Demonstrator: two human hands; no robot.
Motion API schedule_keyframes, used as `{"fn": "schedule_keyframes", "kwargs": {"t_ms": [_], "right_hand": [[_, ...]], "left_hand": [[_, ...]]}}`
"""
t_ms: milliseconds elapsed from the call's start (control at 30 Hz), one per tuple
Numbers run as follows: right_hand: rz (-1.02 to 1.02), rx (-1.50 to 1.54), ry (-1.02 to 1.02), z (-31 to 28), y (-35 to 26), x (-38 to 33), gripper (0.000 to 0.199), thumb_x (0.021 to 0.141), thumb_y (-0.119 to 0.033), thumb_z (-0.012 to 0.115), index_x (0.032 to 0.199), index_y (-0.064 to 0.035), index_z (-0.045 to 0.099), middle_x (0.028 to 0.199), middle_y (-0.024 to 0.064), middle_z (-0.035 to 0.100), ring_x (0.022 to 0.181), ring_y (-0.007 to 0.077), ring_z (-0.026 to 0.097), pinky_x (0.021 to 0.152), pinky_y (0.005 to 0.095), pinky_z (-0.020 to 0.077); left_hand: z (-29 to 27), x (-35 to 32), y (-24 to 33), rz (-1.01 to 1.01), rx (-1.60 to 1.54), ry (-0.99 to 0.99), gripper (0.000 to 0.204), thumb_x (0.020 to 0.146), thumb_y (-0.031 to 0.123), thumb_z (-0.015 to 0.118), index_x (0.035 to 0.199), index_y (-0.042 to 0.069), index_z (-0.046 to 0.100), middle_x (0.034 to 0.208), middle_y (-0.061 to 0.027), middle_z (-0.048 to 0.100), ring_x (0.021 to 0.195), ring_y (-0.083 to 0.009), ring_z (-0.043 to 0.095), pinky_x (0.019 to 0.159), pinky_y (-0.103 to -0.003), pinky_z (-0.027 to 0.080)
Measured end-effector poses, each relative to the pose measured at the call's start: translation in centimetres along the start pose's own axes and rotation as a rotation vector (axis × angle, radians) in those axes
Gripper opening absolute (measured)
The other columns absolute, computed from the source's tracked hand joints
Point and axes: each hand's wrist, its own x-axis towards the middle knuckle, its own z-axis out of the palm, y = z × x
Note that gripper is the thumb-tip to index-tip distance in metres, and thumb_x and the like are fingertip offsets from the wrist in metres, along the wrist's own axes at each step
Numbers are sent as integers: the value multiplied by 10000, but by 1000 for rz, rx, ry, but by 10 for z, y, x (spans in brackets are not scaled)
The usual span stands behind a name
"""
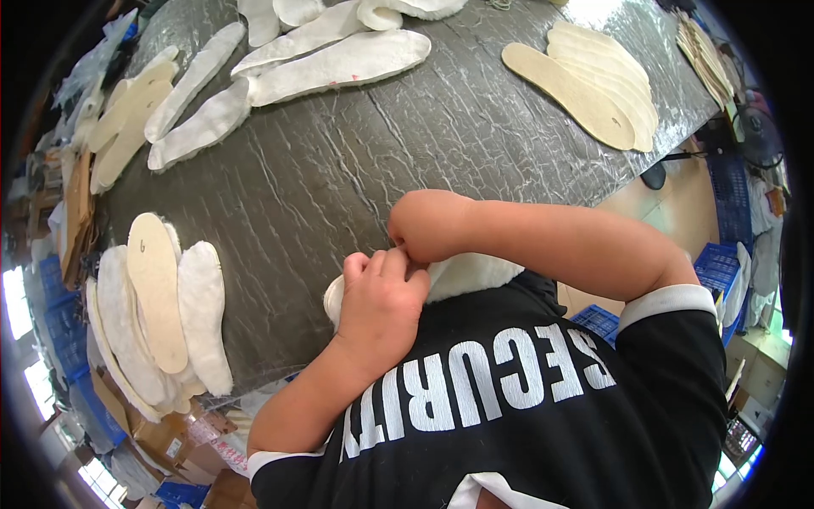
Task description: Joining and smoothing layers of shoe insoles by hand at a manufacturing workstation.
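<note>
A white fleecy insole (476,273) lies at the table's near edge, against my shirt. My left hand (383,293) is closed on its left part, fingers bent over the top. My right hand (431,226) is curled into a fist just beyond, its knuckles up and its fingertips turned toward the left hand's fingers. The two hands meet over the insole and cover its middle. Whatever the right fingers pinch is hidden beneath that hand.
To the left is a stack of fleecy insoles with a beige insole (158,293) on top. Several white fleecy insoles (339,68) spread across the far left. Fanned beige insoles (593,89) lie far right on the dark, wrinkled table cover (305,170). Blue crates (716,267) stand beyond the right edge.
</note>
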Motion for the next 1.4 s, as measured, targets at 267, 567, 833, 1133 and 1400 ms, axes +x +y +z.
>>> {"fn": "schedule_keyframes", "kwargs": {"t_ms": [267, 567, 833, 1133, 1400], "right_hand": [[-5, -15, 46, 12, -2, 7, 183, 771, -195, 664, 839, -41, 737, 853, 165, 700, 845, 315, 683, 710, 405, 543], [-106, 231, 319, 14, 20, 8, 215, 787, -276, 685, 797, -62, 696, 749, 121, 673, 704, 271, 639, 658, 389, 488], [-344, 1059, -58, 27, 29, 4, 357, 892, -419, 639, 982, -77, 591, 906, 35, 620, 803, 121, 565, 710, 306, 465], [-376, 722, 125, 15, 56, -50, 492, 913, -456, 578, 1172, -38, 584, 1030, 118, 656, 956, 241, 619, 846, 360, 470], [-279, 453, 292, 26, 39, -74, 640, 685, -465, 784, 1121, -44, 581, 780, 162, 656, 748, 339, 648, 647, 394, 486]], "left_hand": [[9, -3, 3, 69, -163, -59, 146, 695, 23, 650, 764, 32, 522, 715, -110, 524, 699, -317, 520, 706, -409, 391], [-21, -7, 8, -29, -113, -88, 200, 770, 89, 682, 829, 28, 501, 807, -131, 523, 795, -330, 539, 757, -431, 422], [-32, -11, 9, -172, -12, 64, 140, 754, 14, 672, 845, -7, 567, 1116, -139, 517, 874, -312, 596, 753, -422, 485], [-35, -14, 2, -247, -52, 80, 117, 783, 29, 658, 836, -2, 559, 1151, -148, 583, 971, -345, 611, 794, -445, 498], [-33, -14, 3, -234, -31, 99, 97, 808, 48, 638, 847, 19, 554, 1151, -153, 604, 982, -344, 608, 805, -435, 498]]}}
